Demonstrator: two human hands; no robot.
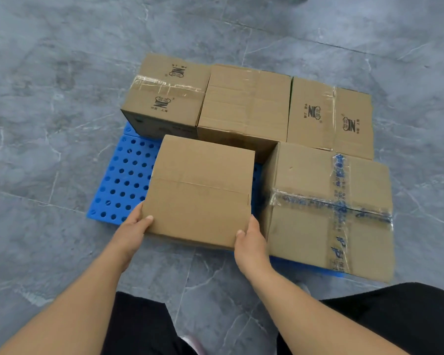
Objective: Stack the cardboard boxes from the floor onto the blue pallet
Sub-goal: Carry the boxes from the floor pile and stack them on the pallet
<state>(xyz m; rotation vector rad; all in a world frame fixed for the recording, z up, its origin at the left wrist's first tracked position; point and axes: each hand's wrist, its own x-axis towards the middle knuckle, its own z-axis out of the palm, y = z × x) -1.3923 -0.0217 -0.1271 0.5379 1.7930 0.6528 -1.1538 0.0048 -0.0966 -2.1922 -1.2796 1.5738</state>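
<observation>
Five brown corrugated cardboard boxes sit on or over the blue pallet (123, 180), a flat plastic slab pierced by regular rows of round holes, lying on a grey marble-veined tile floor (49, 73).

Along the pallet's far edge stand three boxes: a far-left box (164, 96) with black printed logos and a band of wrinkled clear tape, a plain middle box (246, 103) with faint creases across its top, and a far-right box (330, 116) with logos and a glossy clear tape seam. At the pallet's near right corner is a larger box (328, 211), crossed by two crinkled strips of clear tape with blue print; its near edge overhangs the pallet.

The fifth, an untaped plain box (200, 190) with a straight flap seam, is at the pallet's near middle, just beside the taped large box and in front of the plain middle box. The left hand (133, 229) grips its near left corner, thumb on top, fingers hidden down the side. The right hand (249, 242) grips its near right corner, thumb laid on the top edge, fingers out of sight beside the box.

Black trousers (395, 316) show at the bottom.
</observation>
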